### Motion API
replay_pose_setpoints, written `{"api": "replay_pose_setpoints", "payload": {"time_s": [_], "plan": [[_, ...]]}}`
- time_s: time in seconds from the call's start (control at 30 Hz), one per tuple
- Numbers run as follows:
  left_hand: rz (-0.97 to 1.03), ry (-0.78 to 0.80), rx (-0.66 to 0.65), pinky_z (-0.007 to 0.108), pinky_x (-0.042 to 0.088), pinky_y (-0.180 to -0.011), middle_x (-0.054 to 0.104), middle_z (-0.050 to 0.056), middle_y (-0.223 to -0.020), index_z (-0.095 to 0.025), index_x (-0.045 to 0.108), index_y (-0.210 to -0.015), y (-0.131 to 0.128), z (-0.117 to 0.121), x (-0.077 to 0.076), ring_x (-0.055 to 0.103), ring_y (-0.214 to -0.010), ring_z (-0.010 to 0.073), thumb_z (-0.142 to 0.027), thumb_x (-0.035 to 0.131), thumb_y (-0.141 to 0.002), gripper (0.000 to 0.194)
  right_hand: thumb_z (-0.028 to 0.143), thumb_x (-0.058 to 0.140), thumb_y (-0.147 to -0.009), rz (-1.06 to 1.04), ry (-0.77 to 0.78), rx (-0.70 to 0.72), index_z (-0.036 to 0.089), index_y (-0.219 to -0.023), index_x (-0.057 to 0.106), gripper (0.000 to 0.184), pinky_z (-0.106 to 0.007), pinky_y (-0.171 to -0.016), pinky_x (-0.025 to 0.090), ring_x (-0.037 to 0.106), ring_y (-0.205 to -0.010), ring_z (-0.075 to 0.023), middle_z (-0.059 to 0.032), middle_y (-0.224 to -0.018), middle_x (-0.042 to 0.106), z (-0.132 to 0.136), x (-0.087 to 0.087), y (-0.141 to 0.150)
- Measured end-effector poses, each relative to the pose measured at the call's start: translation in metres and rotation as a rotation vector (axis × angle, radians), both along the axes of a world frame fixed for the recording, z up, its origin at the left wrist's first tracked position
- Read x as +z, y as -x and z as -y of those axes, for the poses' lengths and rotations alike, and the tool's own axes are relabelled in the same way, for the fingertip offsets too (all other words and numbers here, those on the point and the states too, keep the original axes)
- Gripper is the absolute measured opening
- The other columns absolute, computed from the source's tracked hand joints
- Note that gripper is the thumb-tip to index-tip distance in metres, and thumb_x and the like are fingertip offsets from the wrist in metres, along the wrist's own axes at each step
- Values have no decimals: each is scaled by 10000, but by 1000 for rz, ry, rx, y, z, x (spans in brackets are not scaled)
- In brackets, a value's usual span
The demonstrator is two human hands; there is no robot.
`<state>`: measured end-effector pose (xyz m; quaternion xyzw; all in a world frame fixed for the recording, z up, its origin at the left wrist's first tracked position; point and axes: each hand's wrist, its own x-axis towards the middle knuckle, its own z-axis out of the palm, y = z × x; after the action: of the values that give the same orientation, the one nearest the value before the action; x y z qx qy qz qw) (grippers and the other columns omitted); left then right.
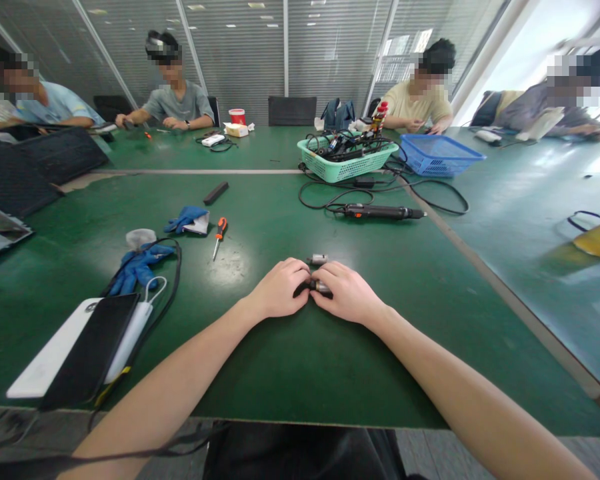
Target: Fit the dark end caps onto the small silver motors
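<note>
Over the green table, my left hand [283, 288] and my right hand [349, 292] meet with curled fingers on one small cylindrical part [322, 287]. Its left end looks dark and its right end silvery metal; my fingers hide much of it. The left hand grips the dark end, the right hand the metal end. Just beyond my fingertips lies a short metal cylinder [319, 259] on its side, with a narrower dark tip to the left. A screwdriver [221, 230] with an orange and black handle rests farther off to the left.
Blue gloves [136, 267], a white power bank [129, 343] and a black phone [93, 347] lie left. A black electric screwdriver [383, 212] with its cable lies ahead, before a green basket [350, 170] of tools and a blue basket [440, 160]. Several people sit around the table.
</note>
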<state>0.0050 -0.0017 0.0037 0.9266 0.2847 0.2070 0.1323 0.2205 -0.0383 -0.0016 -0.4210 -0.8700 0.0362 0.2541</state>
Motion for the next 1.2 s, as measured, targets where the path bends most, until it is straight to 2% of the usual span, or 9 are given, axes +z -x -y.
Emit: {"api": "replay_pose_setpoints", "payload": {"time_s": [0.33, 1.2], "plan": [[2, -2, 11, 428, 491, -1013, 634, 84, -1127, -198, 642, -989, 1, -2, -3, 572, -1129, 257, -210, 587, -883, 120, 202, 572, -903, 60, -26, -38, 197, -1018, 624, 126, -384, -840, 504, 608, -912, -247, -91, -980, 673, 3, 0, 5], [-16, -1, 13, 440, 496, -1000, 640, 85, -1117, -207, 661, -1008, 0, -1, -1, 579, -1123, 258, -215, 569, -907, 137, 198, 542, -916, 105, -70, -108, 203, -940, 605, 68, -365, -794, 478, 594, -872, -240, -83, -918, 657, 4, -3, 8]]}}
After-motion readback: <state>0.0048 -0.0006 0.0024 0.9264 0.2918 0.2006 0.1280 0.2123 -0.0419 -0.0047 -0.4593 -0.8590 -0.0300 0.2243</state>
